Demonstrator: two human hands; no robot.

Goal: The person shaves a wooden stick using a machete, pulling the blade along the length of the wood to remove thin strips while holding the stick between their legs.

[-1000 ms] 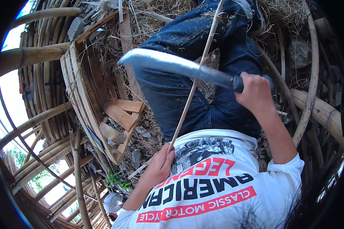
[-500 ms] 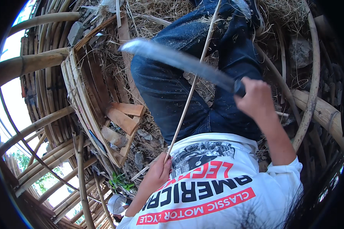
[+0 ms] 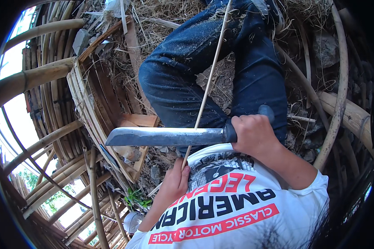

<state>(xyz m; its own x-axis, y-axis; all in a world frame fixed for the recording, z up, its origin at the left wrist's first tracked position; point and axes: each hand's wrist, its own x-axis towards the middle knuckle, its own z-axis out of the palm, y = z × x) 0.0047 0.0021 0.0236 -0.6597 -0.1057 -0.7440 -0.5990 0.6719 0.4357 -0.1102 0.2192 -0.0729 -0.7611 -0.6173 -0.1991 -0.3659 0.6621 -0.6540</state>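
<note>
My right hand (image 3: 253, 133) is wrapped firmly around the handle of a machete (image 3: 166, 137), its blade lying leftward just beyond my left hand (image 3: 175, 181). The left pinches the near end of a thin pale strip (image 3: 208, 83), which runs away from it under the blade; I can't tell whether they touch. Wooden slats (image 3: 79, 97) lie left of both hands.

1. I record the machete (image 3: 166, 137) as grey, silvery along its upper part, with a black handle (image 3: 230, 132).
2. On my feed, the stick (image 3: 212, 74) reads pale tan.
3. Shirt (image 3: 224, 199): white, printed with red and black lettering, a red band and a grey-black picture.
4. Trousers (image 3: 170, 95): dark blue, flecked with pale specks.
5. Leaves (image 3: 137, 199): bright green.
</note>
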